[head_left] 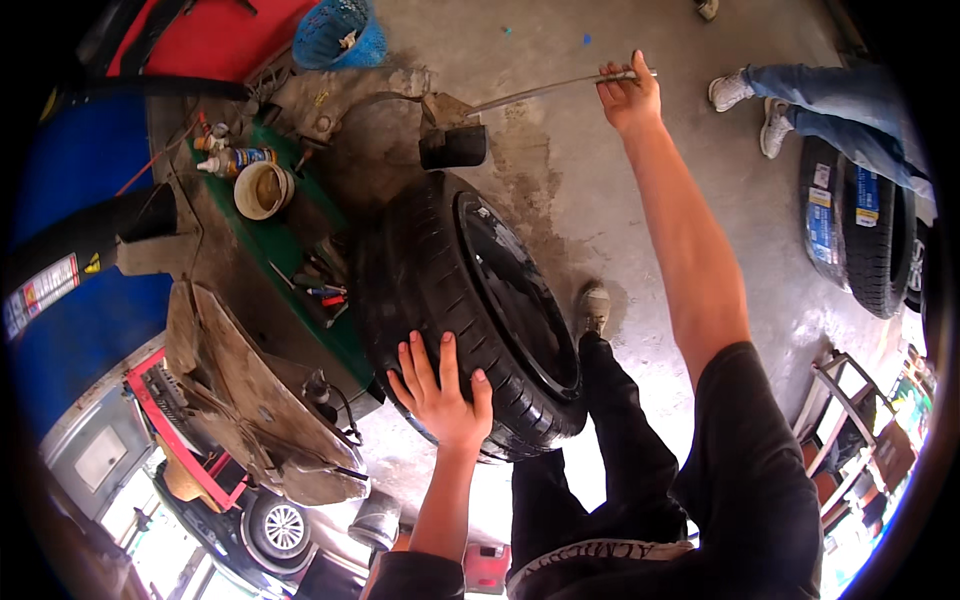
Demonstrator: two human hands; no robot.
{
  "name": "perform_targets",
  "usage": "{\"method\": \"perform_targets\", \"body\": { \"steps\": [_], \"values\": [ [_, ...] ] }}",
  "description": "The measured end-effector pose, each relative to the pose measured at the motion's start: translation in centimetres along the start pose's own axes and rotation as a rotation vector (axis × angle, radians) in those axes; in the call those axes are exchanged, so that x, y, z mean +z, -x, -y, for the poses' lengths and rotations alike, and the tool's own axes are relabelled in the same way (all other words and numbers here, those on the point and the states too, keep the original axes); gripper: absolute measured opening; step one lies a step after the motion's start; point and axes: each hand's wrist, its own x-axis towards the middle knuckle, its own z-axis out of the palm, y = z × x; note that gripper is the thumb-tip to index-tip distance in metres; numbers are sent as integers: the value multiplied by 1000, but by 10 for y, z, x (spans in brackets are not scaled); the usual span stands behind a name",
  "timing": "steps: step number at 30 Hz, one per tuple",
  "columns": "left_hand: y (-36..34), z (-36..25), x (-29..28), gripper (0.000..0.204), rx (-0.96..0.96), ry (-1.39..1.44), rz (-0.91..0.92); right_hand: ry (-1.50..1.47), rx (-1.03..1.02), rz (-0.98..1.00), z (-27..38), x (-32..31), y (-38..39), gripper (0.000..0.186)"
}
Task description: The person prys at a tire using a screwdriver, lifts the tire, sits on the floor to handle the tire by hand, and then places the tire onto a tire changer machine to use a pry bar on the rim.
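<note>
A black car tire (420, 290) stands on edge in front of me, its open rim side (515, 290) turned to the right. My left hand (440, 395) lies on its tread with the fingers spread. Far ahead, my right hand (630, 95) is closed round the end of a long metal bar (550, 90). That bar runs left to a worn metal arm, which carries a black pad (453, 147) just beyond the tire's top edge. Whether the pad touches the tire, I cannot tell.
A green machine base (235, 215) at the left carries a white bucket (264, 190), a spray can (237, 161) and hand tools (325, 285). Nearby are a worn turntable (240, 390), a blue basket (340, 35) and wrapped tires (860, 240). A person in jeans (835, 95) stands at the right.
</note>
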Motion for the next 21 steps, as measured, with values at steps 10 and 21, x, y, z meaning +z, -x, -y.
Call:
{"method": "perform_targets", "body": {
  "steps": [10, 21],
  "values": [
    [-65, 17, -5, 56, -60, 15, 89, 729, -420, 530, -28, 196, 91, 46],
    [-126, 48, 0, 57, -49, -8, 180, 898, -423, 564, -54, 238, 129, 44]
  ]
}}
